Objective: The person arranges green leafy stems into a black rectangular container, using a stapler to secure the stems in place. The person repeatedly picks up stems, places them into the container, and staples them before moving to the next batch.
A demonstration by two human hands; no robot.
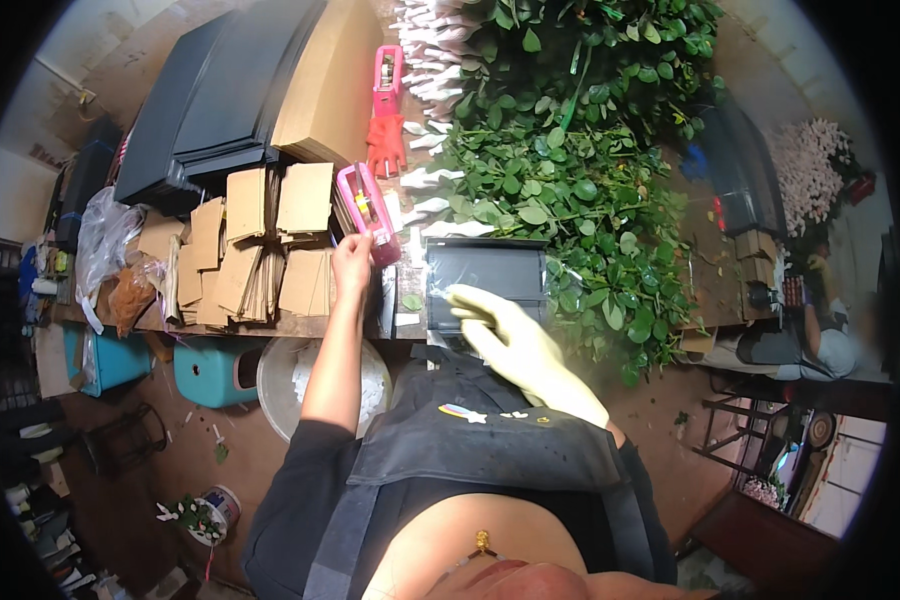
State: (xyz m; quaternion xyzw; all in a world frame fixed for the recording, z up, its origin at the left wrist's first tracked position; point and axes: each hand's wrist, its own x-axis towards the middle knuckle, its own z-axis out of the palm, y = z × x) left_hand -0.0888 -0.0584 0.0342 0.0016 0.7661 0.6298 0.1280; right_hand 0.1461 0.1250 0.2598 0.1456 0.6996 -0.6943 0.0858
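Observation:
My bare left hand (354,262) is at the near end of a pink tape dispenser (382,243), its fingers pinched together. Whatever lies between those fingertips is too small to make out. A pale yellow glove covers my right hand (502,335), which has its fingers stretched out over a dark grey folded sheet (490,262) at the table's front edge. Beside that sheet, leafy green rose stems (590,210) are piled to the right. Their white-wrapped bundle ends (432,180) point left, toward the dispenser.
Cut cardboard pieces (255,275) are stacked on the left, before tall dark sheets (240,80). A second pink dispenser (387,75) and a red glove (386,143) lie farther back. Below stand a white bin (280,400) and a teal stool (205,372). Another person (825,345) is at far right.

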